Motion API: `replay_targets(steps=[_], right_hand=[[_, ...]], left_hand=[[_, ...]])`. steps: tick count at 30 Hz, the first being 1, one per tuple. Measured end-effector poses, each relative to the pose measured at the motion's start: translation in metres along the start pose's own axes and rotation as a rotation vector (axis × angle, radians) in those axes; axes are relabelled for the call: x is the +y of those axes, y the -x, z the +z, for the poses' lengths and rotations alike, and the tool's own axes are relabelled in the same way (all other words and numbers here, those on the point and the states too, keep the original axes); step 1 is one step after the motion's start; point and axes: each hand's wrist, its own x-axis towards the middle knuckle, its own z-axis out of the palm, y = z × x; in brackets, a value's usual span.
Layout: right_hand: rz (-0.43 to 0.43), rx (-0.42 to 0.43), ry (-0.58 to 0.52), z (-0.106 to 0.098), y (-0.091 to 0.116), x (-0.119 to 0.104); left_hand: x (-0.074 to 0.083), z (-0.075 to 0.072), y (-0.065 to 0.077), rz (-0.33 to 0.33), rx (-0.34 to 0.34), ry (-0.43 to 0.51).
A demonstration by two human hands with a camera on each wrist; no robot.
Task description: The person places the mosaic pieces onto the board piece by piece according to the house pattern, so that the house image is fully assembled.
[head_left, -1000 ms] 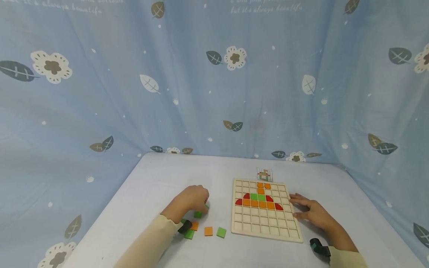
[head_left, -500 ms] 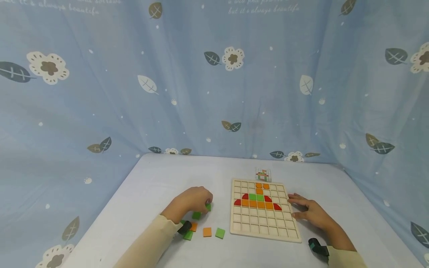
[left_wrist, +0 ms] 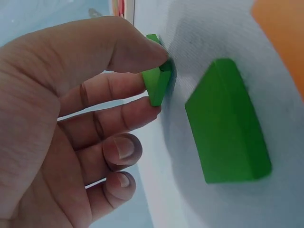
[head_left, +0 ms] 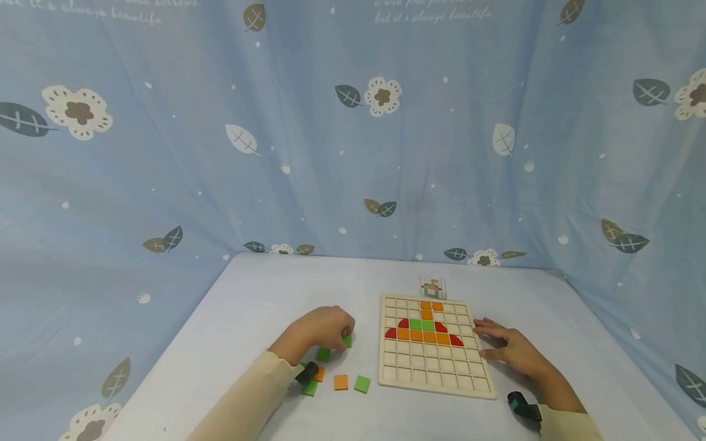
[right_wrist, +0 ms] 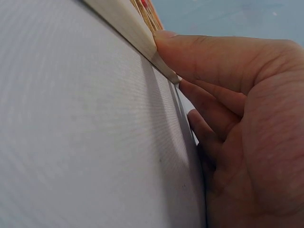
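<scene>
My left hand (head_left: 324, 327) pinches a green square tile (left_wrist: 156, 88) between thumb and fingertips, close over the white table, left of the wooden grid board (head_left: 436, 381). A second green tile (left_wrist: 221, 128) lies just beside that hand. On the board, orange squares, orange round pieces, green squares and red quarter-round pieces fill some cells of the upper half. My right hand (head_left: 513, 350) lies along the board's right side. In the right wrist view, its thumb (right_wrist: 204, 54) touches the board's edge, with the other fingers stretched out along it.
Nearer the front are a loose orange tile (head_left: 341, 382) and a green tile (head_left: 362, 384). More green and orange tiles lie by the left wrist, partly hidden by a black wrist camera (head_left: 307, 373). Behind the board lies a small pattern card (head_left: 432, 287). A blue curtain (head_left: 309, 153) surrounds the table.
My left hand has shifted a little to the right with the green tile, more of which now shows. The right hand and the board stay in place.
</scene>
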Motion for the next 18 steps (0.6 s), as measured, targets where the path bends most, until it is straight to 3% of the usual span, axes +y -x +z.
replay_targets(steps=[7,18], right_hand=[[-0.005,-0.002,-0.002,0.001,0.002,-0.001],[0.008,-0.012,0.005,-0.001,0.000,-0.002]], left_hand=[[0.008,-0.004,-0.007,0.078,0.038,-0.050],[0.027,-0.007,-0.026,0.149,0.058,-0.081]])
